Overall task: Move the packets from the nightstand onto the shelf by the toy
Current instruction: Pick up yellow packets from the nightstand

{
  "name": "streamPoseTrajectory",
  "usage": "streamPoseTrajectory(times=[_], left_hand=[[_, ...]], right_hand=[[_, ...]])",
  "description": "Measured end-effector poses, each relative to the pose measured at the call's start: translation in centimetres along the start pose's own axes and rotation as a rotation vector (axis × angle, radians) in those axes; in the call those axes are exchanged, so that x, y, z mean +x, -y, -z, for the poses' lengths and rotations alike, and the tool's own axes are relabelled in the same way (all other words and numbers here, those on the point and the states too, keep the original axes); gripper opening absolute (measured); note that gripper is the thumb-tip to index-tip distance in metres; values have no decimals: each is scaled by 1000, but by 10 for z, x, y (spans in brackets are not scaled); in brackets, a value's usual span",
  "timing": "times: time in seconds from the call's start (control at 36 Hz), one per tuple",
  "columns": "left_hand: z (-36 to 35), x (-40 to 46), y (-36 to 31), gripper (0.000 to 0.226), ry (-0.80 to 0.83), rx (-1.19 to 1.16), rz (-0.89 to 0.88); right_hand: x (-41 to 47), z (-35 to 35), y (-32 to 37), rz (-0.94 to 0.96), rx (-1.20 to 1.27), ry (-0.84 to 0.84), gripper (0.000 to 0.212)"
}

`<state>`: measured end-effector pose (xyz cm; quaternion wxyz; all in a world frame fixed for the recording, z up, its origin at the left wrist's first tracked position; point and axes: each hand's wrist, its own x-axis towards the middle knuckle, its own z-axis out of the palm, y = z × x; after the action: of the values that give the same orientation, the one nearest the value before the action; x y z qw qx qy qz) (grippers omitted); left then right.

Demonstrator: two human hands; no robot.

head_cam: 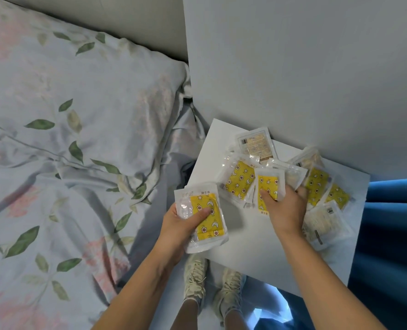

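Several clear packets with yellow patterned inserts lie scattered on the white nightstand. My left hand holds one yellow packet over the nightstand's left edge, thumb pressed on its face. My right hand grips another yellow packet in the middle of the pile, thumb on top and fingers behind it. More packets lie at the back and to the right, some face down. No shelf or toy is in view.
A bed with floral bedding and a pillow fills the left. A pale wall panel rises behind the nightstand. Blue curtain fabric hangs at the right. My feet in light shoes stand below.
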<state>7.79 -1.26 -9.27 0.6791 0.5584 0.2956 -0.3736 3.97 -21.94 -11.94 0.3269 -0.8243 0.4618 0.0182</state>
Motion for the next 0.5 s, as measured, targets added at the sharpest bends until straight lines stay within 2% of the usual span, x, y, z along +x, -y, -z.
streamPoseTrajectory(times=[0.11, 0.22, 0.36, 0.42, 0.5], left_hand=[[-4, -6, -4, 35, 18, -12, -24], [-8, -24, -12, 37, 42, -22, -42], [-18, -68, -29, 45, 4, -35, -98], [-21, -99, -36, 40, -35, -51, -131], [-27, -152, -50, 26, -54, -104, -191]], right_hand=[[-4, 9, -12, -40, 164, 15, 39], [-15, 36, -15, -100, 492, 33, 44], [-41, 82, 2, -148, 767, 141, 86], [-54, 105, 10, -178, 743, 267, 74], [-79, 147, 31, -142, 695, 434, 34]])
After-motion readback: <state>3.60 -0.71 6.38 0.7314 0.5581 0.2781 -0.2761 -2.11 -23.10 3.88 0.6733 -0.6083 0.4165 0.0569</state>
